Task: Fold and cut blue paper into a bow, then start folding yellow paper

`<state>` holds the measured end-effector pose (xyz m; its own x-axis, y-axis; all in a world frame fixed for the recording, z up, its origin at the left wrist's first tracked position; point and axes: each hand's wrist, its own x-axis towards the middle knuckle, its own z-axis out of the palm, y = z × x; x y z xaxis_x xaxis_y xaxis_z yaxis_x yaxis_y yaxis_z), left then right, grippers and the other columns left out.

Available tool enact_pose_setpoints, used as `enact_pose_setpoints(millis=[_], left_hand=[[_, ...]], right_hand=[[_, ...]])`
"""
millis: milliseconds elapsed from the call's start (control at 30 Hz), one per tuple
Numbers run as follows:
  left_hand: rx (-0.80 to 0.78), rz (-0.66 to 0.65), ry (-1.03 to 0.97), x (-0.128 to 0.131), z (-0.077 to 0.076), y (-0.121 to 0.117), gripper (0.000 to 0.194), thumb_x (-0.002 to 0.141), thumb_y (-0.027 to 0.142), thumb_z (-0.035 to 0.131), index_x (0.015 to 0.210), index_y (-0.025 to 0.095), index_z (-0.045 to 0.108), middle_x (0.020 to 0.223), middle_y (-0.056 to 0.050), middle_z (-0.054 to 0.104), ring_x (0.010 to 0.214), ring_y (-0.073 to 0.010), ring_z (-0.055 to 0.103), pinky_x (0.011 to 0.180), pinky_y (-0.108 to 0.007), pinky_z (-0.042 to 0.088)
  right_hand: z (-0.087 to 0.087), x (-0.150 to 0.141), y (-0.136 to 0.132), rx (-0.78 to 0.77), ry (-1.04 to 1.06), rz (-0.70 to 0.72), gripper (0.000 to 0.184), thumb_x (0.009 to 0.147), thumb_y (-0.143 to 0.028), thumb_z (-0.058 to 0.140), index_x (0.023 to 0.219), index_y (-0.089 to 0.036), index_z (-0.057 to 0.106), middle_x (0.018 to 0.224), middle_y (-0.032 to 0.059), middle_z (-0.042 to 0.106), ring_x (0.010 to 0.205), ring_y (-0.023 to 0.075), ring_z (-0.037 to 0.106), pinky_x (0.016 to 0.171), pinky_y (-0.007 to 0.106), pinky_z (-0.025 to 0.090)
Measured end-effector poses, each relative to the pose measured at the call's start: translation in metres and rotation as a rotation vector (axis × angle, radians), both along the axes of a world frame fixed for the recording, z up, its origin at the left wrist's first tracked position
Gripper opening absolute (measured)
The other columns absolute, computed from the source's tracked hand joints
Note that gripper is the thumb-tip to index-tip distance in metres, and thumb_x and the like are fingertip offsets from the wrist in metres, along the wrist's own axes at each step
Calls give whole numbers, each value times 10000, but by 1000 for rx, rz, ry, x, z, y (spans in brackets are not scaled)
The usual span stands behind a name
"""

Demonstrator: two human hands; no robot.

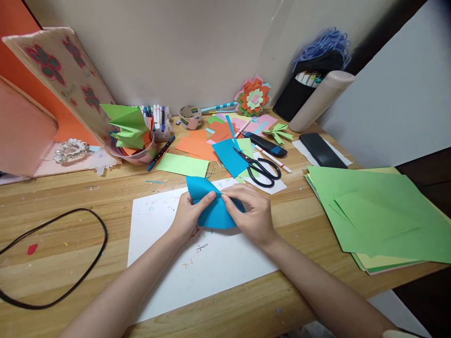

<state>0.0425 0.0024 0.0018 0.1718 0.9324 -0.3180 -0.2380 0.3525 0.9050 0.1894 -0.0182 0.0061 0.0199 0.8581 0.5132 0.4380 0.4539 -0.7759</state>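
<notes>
A sheet of blue paper (216, 217), bent and creased, is held between my two hands over a white sheet (162, 263) marked with coloured specks. On its left side my left hand (192, 211) grips it, thumb on top near the middle crease. My right hand (252, 211) pinches the paper at the centre and right, fingertips close to the left thumb. The fingers under the paper are hidden. Just beyond my right hand lie black-handled scissors (262, 171), resting partly on another blue piece (230, 157).
Coloured scraps, a box cutter (266, 143), a marker (161, 153) and a tape roll (190, 117) lie behind. A tub of folded paper (139, 155) stands left, above a black cord loop (102, 225). Green sheets (380, 211) and a phone (322, 150) are right.
</notes>
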Motion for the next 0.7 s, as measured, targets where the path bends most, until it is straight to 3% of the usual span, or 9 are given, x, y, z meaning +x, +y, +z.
enact_pose_setpoints(millis=[100,333,533,700], left_hand=[[-54,-14,-9,0,10,0,264,634,362,738,638,145,588,584,6,575,551,-118,527,558,-240,446],[-268,-76,-44,-2,34,3,249,609,313,750,768,148,654,692,-26,666,627,-165,602,591,-266,486],[-472,-204,-161,-5,37,7,222,653,285,727,834,159,696,657,-40,686,585,-179,619,651,-303,498],[-547,-303,-210,-10,34,8,217,655,291,729,824,157,702,699,-63,702,711,-219,655,675,-302,502]], right_hand=[[3,0,1,3,25,2,155,782,-128,598,852,-219,701,816,42,709,808,188,643,769,358,522],[10,0,0,-39,79,7,96,780,-162,628,800,-229,693,799,28,708,791,188,643,768,365,520],[14,0,-1,-74,136,9,66,775,-184,636,763,-231,681,779,16,698,776,183,638,751,358,516],[14,-1,-2,-42,134,30,78,782,-185,623,773,-238,679,798,18,702,788,189,641,757,367,508]])
